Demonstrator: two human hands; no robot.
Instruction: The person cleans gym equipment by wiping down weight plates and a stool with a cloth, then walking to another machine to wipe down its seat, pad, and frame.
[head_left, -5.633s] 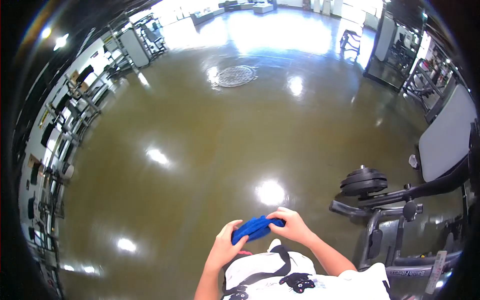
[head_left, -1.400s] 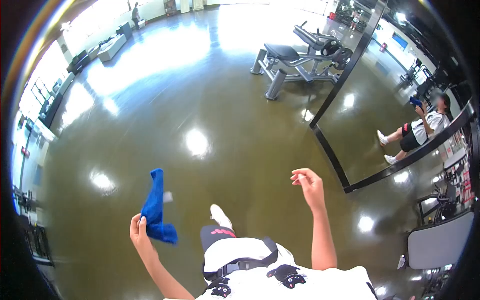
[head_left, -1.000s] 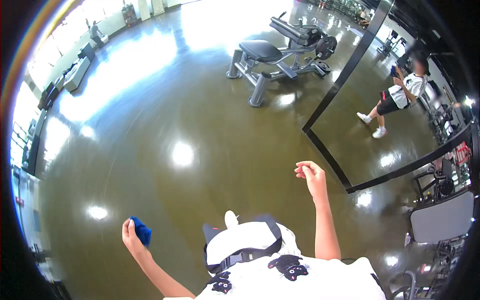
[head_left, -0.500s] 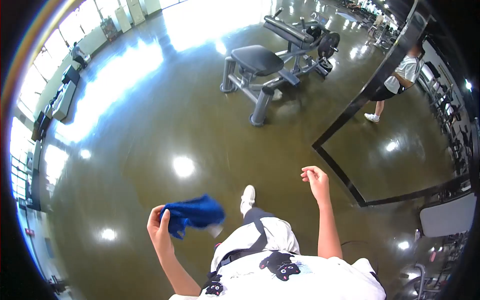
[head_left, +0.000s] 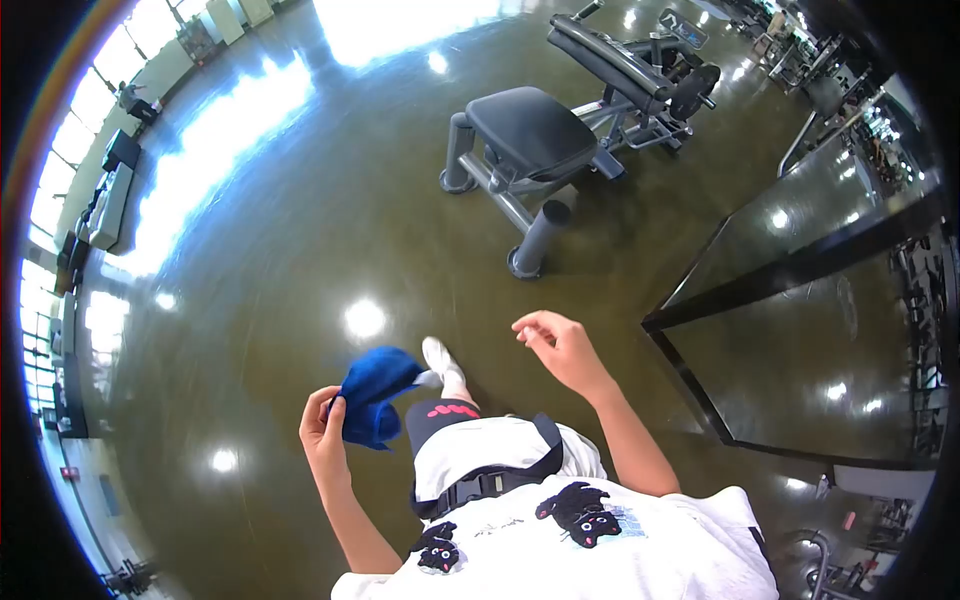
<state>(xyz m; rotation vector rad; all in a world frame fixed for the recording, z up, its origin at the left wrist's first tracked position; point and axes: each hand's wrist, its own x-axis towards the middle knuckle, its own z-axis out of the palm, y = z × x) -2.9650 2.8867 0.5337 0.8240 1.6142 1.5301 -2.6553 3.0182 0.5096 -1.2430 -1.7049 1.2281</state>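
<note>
blue cloth (head_left: 375,385) pinched in left hand (head_left: 325,440), apart from half-open, empty right hand (head_left: 564,352).

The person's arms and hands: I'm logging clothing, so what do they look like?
The left hand and right hand are gloveless, with no watch or bracelet showing. Both forearms are bare; the shirt is white, with black cat pictures.
</note>
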